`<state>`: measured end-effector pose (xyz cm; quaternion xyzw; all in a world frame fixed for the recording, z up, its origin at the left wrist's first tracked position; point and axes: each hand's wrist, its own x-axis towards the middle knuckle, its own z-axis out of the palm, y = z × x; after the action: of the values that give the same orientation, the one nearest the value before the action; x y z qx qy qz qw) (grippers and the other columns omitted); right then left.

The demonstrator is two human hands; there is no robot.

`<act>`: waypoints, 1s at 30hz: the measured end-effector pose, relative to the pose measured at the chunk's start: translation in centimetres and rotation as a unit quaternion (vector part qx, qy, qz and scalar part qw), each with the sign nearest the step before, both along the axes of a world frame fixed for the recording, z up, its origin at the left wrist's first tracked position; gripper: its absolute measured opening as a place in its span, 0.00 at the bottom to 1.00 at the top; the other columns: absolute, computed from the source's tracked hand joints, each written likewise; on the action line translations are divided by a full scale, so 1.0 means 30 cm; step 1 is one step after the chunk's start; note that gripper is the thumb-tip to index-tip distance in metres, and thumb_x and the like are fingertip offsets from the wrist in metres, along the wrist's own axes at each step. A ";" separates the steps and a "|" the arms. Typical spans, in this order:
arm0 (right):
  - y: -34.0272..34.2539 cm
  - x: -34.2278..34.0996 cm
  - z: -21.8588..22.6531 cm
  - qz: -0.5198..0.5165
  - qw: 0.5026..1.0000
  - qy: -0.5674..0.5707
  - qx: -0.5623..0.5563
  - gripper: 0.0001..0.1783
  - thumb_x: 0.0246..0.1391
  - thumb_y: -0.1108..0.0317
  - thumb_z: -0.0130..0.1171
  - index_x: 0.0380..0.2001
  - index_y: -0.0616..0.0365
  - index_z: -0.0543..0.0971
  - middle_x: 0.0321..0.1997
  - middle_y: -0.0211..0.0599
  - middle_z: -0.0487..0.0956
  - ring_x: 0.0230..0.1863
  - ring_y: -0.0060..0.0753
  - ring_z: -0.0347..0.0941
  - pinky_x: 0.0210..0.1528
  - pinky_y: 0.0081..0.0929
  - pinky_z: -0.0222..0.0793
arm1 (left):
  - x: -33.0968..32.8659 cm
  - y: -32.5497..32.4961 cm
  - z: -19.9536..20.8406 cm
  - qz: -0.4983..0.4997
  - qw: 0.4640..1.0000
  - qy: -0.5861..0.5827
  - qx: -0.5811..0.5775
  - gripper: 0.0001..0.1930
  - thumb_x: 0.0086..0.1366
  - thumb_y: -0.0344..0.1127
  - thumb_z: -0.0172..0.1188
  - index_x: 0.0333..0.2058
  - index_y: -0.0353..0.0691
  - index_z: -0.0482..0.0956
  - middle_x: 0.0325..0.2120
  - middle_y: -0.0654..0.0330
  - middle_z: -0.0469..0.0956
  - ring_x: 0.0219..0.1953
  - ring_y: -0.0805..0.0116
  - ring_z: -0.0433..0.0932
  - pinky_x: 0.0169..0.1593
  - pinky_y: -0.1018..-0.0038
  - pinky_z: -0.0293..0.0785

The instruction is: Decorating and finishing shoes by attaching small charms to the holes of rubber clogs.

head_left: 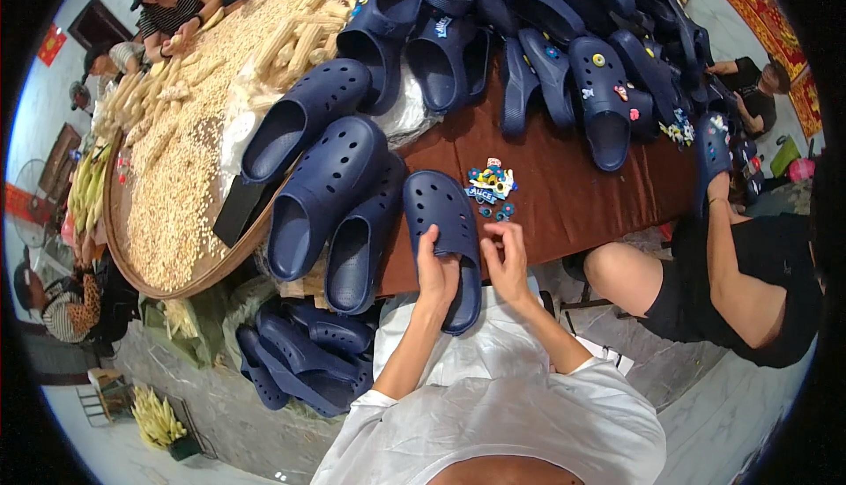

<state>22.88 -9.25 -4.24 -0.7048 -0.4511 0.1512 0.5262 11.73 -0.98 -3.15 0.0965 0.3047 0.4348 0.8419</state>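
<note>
A navy clog (443, 212) with round holes on its upper is in my left hand (436, 272), toe pointing away from me. The thumb lies on the upper and the other fingers go inside the foot opening. Just right of the clog, my right hand (508, 260) is raised with its fingers bent and apart; I see nothing in them. Beyond it on the brown cloth (573, 194) lies a small heap of colourful shoe charms (491, 184). Plain navy clogs (328, 187) rest to the left of the one I hold.
A large pile of navy clogs (538, 0), some with charms, covers the table's far side. To the left stands a wide round tray (141, 273) of corn kernels and cobs. More clogs (308, 357) lie low at left. A person (749, 282) sits at right, hand in a clog; others work behind the corn.
</note>
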 end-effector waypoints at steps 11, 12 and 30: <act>-0.114 -0.053 -0.007 0.014 1.000 0.015 -0.015 0.36 0.55 0.72 0.58 0.64 0.68 0.57 0.58 0.56 0.64 0.58 0.54 0.66 0.59 0.42 0.65 | 0.114 -0.020 0.203 -0.056 0.995 -0.088 0.011 0.27 0.69 0.45 0.51 0.60 0.32 0.65 0.57 0.49 0.72 0.58 0.55 0.71 0.63 0.58 0.64; -0.120 -0.047 0.003 -0.004 0.998 0.051 -0.027 0.33 0.56 0.74 0.54 0.63 0.69 0.57 0.58 0.58 0.64 0.60 0.56 0.64 0.63 0.44 0.59 | 0.142 -0.032 0.196 -0.052 0.996 -0.074 -0.005 0.26 0.69 0.45 0.51 0.59 0.32 0.66 0.56 0.50 0.72 0.58 0.56 0.71 0.63 0.58 0.64; 0.158 0.273 0.054 -0.071 0.993 0.010 0.097 0.26 0.64 0.70 0.47 0.62 0.69 0.60 0.61 0.56 0.64 0.64 0.52 0.61 0.67 0.42 0.54 | -0.018 -0.090 0.097 -0.116 0.886 0.199 0.402 0.12 0.71 0.24 0.51 0.51 0.29 0.76 0.49 0.56 0.78 0.50 0.71 0.76 0.56 0.73 0.72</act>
<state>31.08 -4.51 -2.62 -0.6790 -0.4073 0.0766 0.6060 11.19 -3.67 -0.25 0.5461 0.2517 0.3909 0.6968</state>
